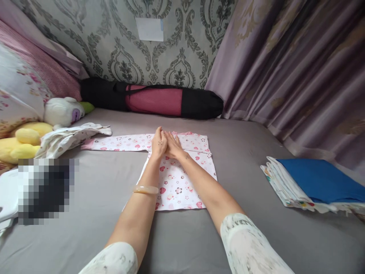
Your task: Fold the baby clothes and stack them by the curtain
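Note:
A white child's top (178, 186) with pink hearts and flowers lies flat on the grey bed sheet (94, 220). One of its sleeves stretches out to the left, ending in a pink cuff. Near the collar, my left hand (159, 144) rests on edge with its fingers curled together; what they hold, if anything, is hidden. Right beside it, touching it, my right hand (173, 146) lies on the fabric with its fingers spread. A pale bangle is around my left wrist.
Folded clothes with a blue piece on top (319, 179) are at the right. A black and red bag (154, 99) lies along the wall. Soft toys (64, 111), a crumpled spotted cloth (68, 137) and a blurred dark patch are at the left.

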A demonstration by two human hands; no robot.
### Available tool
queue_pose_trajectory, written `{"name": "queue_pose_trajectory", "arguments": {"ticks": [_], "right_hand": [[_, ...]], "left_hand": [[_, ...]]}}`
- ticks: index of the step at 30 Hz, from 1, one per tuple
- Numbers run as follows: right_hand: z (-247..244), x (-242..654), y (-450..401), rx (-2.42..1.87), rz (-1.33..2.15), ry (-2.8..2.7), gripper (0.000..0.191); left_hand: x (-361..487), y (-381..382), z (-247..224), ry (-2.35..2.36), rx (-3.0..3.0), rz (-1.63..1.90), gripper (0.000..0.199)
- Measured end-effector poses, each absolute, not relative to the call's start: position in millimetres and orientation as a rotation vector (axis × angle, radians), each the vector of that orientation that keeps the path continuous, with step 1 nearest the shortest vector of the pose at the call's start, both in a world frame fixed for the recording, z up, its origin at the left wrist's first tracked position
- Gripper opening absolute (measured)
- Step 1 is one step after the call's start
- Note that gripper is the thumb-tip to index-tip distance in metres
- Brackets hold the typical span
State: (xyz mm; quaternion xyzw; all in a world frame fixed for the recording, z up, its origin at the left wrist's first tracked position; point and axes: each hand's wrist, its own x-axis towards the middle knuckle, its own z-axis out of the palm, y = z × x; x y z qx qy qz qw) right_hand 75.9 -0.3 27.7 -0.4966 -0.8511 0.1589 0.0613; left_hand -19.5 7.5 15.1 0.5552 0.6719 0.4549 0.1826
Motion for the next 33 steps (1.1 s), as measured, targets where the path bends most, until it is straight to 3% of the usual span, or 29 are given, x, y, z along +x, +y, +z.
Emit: {"name": "queue_pose_trajectory", "arguments": {"ticks": [11,33], "right_hand": [[18,113,-5,-1.635,0.359,-2.573,0.060],[15,183,-4,-2.182,0.287,-2.215,0.068]], "left_hand": [[-6,-4,-3,2.005,2.100,0.581,0.049],[-22,1,7,1.973,2.247,0.252,0.060]]}}
